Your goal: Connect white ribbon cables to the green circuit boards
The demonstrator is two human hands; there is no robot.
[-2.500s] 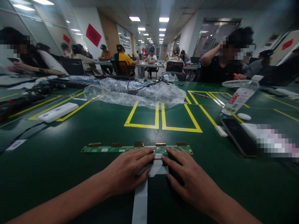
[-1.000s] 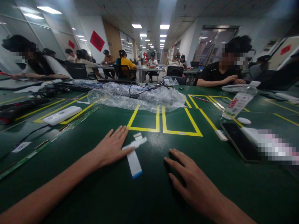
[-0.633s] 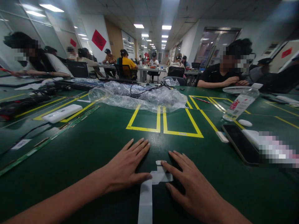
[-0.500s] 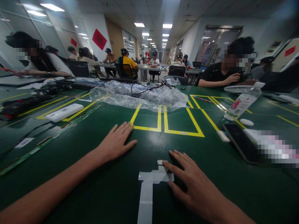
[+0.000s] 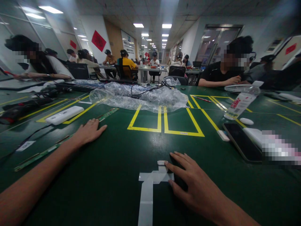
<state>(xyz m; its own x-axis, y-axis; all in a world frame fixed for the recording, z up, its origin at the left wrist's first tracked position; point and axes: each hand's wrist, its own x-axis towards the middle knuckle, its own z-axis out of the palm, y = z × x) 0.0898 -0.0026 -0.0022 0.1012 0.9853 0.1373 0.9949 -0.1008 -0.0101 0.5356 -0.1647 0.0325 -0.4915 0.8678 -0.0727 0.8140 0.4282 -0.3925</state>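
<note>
My left hand (image 5: 88,131) lies over a long, narrow green circuit board (image 5: 43,154) on the left, its fingers flat and the thumb apart. Both ends of the board show; its middle is hidden under the hand and wrist. In front of me is a white flat ribbon cable (image 5: 146,194) with a T-shaped upper part and a small connector end (image 5: 162,162). My right hand (image 5: 192,182) rests at the cable's right side, fingers spread, the index fingertip at the connector end and the thumb by the right tab.
Clear bubble wrap (image 5: 145,97) with black cables lies across the far side. A white power bank (image 5: 65,115) stands left. On the right are a phone (image 5: 242,142), a tilted water bottle (image 5: 242,102) and a small white block (image 5: 223,135). Other people sit around.
My left hand let go of the ribbon cable and moved left onto the circuit board, which has shifted right. The cable now lies straight beside my right hand, which has hardly moved.
</note>
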